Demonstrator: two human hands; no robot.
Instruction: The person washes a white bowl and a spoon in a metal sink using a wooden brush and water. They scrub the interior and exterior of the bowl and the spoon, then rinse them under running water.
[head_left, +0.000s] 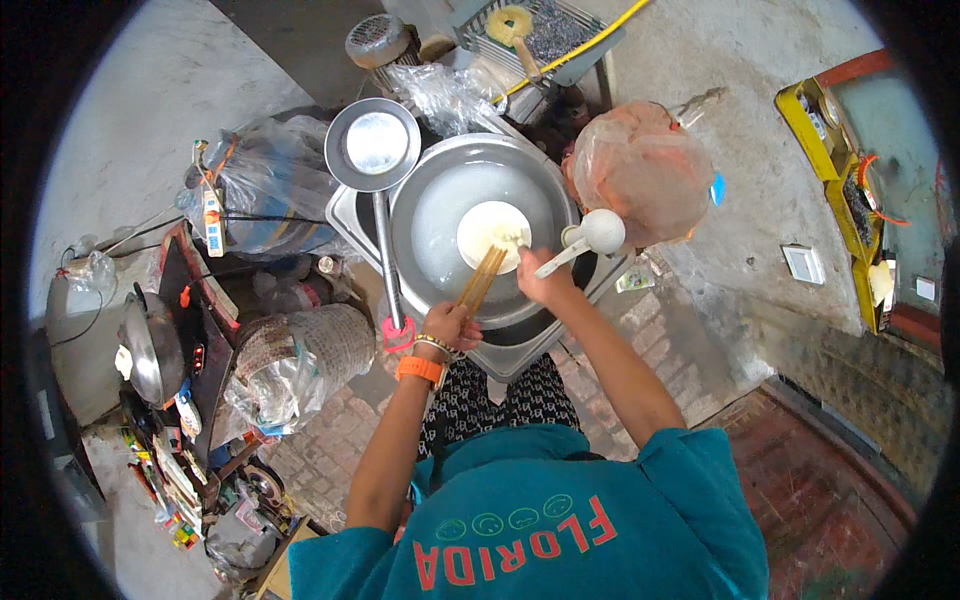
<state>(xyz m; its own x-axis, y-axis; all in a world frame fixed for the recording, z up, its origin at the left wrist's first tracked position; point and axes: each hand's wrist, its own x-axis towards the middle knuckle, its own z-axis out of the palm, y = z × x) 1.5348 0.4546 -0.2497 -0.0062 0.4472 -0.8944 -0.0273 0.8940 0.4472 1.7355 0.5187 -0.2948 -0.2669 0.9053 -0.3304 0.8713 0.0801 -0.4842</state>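
My left hand (448, 327) grips a bundle of wooden chopsticks (482, 280), slanting over the near side of a large metal basin (411, 271). My right hand (545, 276) is by their far ends; its fingertips are partly hidden, so what it holds is unclear. Beyond the fingers, a white round bowl or dish (480, 225) sits in the basin, with something pale at its right side. Cloudy-looking water (439, 206) appears to surround it. A white ladle-like utensil (601, 231) crosses the right rim, its handle over or against my right hand.
A long-handled metal pan (373, 180) overlaps the basin's left rim. The basin stands on a metal sink (501, 360). A plastic-covered bundle (641, 172) is to the right. Behind are a rack (559, 37) with a brush (510, 28), a yellow hose (577, 52) and a motor (379, 41).
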